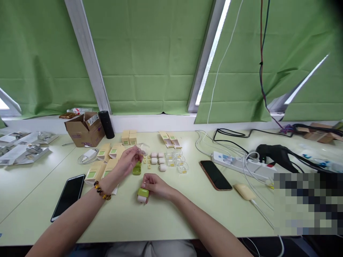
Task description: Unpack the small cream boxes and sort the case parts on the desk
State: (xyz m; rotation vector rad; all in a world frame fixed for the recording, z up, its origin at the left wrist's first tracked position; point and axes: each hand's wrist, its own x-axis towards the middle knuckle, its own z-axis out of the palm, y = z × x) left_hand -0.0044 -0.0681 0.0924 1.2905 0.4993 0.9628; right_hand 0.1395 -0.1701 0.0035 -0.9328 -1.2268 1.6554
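Observation:
My right hand (154, 185) grips a small case with a green top and a pale lower part (143, 195), held low over the table. Farther back, the fingers of my left hand (131, 159) are pinched on a thin clear plastic piece (144, 147); its exact shape is hard to make out. Just under the left fingers lies a green case piece (137, 169), partly covered by that hand. To its right are several tiny yellowish pieces (149, 161), several pale rounded cases (162, 167) and a cluster of clear plastic shells (183, 167).
Several small beige boxes (92, 174) lie left of my hands, two more boxes (129, 137) behind. Phones lie left (69, 196) and right (215, 175). A power strip (241, 166) with tangled cables crosses the right side. A cardboard box (85, 131) and black cylinder (106, 124) stand back left.

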